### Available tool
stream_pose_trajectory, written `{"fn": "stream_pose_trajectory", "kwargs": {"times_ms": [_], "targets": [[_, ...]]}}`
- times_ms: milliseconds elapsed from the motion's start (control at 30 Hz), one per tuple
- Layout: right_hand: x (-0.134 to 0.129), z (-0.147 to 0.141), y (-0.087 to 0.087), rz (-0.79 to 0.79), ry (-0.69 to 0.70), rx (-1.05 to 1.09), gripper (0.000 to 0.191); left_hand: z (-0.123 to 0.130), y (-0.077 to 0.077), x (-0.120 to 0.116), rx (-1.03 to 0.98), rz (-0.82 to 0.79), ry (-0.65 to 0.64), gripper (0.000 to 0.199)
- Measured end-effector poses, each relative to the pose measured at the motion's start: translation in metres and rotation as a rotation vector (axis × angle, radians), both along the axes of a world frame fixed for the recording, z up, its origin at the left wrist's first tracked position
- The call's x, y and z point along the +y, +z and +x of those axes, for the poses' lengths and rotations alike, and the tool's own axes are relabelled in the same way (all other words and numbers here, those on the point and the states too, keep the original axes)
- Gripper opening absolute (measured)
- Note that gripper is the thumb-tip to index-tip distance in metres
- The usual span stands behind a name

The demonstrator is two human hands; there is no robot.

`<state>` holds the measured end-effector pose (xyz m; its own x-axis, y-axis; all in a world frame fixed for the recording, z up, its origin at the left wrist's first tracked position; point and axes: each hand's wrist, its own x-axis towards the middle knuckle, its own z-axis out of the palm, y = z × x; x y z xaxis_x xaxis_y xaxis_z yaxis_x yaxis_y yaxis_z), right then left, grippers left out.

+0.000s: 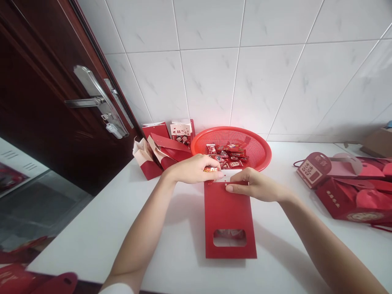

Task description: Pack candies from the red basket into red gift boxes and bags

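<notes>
A red paper gift bag (229, 212) stands on the white table, its long flap with an oval handle cut-out hanging toward me. My right hand (254, 184) pinches the bag at its pale rim, thumb on the near side. Over the left side of the opening, my left hand (196, 168) is closed on shiny red-and-gold wrapped candy (211, 169), partly hidden by the fingers. Just behind both hands sits a red plastic basket (266, 153) with several wrapped candies (228, 154) in it. The bag's inside cannot be seen.
Several red and cream gift bags (171, 149) stand at the back left by the tiled wall (211, 77). Red gift boxes (349, 200) with cords lie at the right, a brown carton (378, 141) behind them. A dark door (39, 61) is at the left; more red packaging (39, 281) shows lower left.
</notes>
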<state>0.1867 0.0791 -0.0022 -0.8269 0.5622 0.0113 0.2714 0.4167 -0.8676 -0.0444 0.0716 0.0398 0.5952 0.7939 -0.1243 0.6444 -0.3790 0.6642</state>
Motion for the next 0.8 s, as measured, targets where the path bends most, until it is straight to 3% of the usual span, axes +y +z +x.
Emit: {"fn": "stream_pose_trajectory", "kwargs": {"times_ms": [167,300,567,800], "targets": [[0.0,0.004,0.001,0.017,0.021,-0.032,0.048,0.008,-0.007,0.003,-0.1,-0.063,0.029,0.038],[0.0,0.004,0.0,0.027,-0.001,-0.017,0.043,0.014,-0.008,0.003,-0.113,-0.023,0.047,0.035],[-0.004,-0.004,-0.003,-0.053,-0.167,0.088,0.057,0.012,-0.009,0.003,-0.167,-0.115,-0.017,0.039],[-0.002,-0.008,-0.008,-0.179,-0.307,0.164,0.051,0.006,-0.013,0.007,-0.318,-0.181,-0.009,0.046]]}}
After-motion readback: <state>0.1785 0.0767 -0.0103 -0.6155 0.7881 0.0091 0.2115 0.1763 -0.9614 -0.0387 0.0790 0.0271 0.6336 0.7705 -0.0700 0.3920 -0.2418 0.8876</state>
